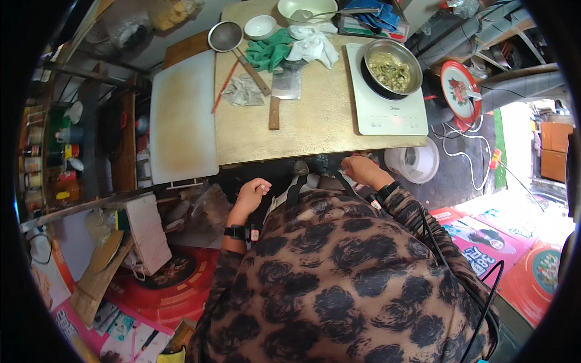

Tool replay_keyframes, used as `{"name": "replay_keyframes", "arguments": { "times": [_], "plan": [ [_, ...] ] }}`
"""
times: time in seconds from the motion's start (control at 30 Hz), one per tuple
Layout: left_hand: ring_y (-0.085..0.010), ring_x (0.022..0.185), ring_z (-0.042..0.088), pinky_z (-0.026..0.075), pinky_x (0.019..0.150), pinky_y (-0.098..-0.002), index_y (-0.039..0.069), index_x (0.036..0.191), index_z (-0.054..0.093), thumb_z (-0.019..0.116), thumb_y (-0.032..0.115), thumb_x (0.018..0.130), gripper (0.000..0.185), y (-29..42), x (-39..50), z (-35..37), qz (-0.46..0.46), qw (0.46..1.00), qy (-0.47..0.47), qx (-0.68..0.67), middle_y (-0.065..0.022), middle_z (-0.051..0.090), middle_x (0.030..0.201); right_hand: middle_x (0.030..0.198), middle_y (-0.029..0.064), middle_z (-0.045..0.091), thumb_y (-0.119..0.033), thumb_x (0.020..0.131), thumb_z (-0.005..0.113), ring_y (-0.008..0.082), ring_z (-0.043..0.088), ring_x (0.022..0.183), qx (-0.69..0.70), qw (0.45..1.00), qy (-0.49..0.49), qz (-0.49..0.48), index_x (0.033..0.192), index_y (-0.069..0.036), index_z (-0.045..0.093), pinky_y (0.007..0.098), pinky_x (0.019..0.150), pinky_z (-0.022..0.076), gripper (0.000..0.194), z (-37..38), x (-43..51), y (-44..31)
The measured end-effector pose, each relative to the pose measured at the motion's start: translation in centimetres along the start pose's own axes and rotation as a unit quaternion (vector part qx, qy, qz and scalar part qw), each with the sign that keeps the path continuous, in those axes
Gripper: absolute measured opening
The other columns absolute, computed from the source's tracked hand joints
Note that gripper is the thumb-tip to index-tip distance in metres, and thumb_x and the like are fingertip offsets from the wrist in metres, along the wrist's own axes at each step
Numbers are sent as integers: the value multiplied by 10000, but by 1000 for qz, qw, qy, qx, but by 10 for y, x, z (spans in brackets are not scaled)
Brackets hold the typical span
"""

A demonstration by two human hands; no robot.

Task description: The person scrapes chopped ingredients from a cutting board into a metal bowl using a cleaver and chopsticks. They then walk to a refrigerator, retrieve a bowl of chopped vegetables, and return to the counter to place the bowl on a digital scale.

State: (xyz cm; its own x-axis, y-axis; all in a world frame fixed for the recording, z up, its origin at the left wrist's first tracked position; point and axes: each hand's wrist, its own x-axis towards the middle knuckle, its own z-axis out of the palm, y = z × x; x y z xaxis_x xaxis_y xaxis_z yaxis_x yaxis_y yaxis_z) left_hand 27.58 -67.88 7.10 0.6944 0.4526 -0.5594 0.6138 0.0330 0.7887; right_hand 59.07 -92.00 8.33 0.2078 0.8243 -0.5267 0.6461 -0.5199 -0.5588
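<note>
Both hands hang below the table's front edge, close to the body. My left hand [250, 196] is half curled, its thumb against the fingers, and whether it pinches anything small does not show. Near the lap, my right hand [363, 171] bends its fingers beside a pale strap or cloth; whether it grips this is unclear. On the wooden table [317, 131] a cleaver [286, 86] lies with its wooden handle towards me. Further right, a metal pan [393, 68] of cooked food in liquid sits on a white induction cooker [392, 115].
A white cutting board [184, 122] lies at the left. Behind the cleaver are green gloves [271, 49], a white cloth [315, 47], a strainer [225, 36] and bowls [260, 27]. A white bucket [420, 163] stands below the table's right corner, near a cable [472, 154] on the floor.
</note>
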Motion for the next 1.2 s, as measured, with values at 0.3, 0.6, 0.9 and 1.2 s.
{"name": "replay_keyframes", "arguments": {
  "times": [0.3, 0.6, 0.9, 1.2],
  "plan": [
    [-131, 822, 626, 510, 768, -293, -3, 1044, 672, 476, 356, 1019, 409, -39, -60, 8, -131, 988, 13, -79, -58, 687, 924, 1006, 198, 681, -214, 853, 656, 396, 630, 971, -47, 993, -67, -86, 1107, -38, 653, 457, 822, 502, 309, 20, 39, -30],
    [-88, 733, 597, 493, 698, -248, 4, 1022, 679, 598, 136, 940, 175, -27, -15, -63, 20, 994, 107, -27, -18, 669, 827, 825, 175, 668, -101, 791, 669, 368, 643, 802, 89, 978, 173, -71, 928, -40, 663, 424, 721, 509, 150, -2, 68, -53],
    [-124, 798, 639, 519, 748, -281, -5, 1036, 676, 626, 194, 939, 227, -53, 42, -193, -8, 984, 174, -47, -48, 692, 889, 817, 187, 671, -309, 949, 545, 376, 644, 799, 54, 996, 67, -24, 879, -38, 650, 441, 703, 507, 299, 2, 153, -165],
    [-318, 914, 645, 526, 785, -407, 12, 1026, 615, 780, 223, 784, 360, 5, 206, -225, 161, 927, 252, 226, -150, 642, 998, 942, 192, 681, -256, 904, 575, 385, 641, 905, 26, 994, 44, -94, 1021, -39, 672, 436, 799, 506, 265, 25, 160, -224]
  ]
}}
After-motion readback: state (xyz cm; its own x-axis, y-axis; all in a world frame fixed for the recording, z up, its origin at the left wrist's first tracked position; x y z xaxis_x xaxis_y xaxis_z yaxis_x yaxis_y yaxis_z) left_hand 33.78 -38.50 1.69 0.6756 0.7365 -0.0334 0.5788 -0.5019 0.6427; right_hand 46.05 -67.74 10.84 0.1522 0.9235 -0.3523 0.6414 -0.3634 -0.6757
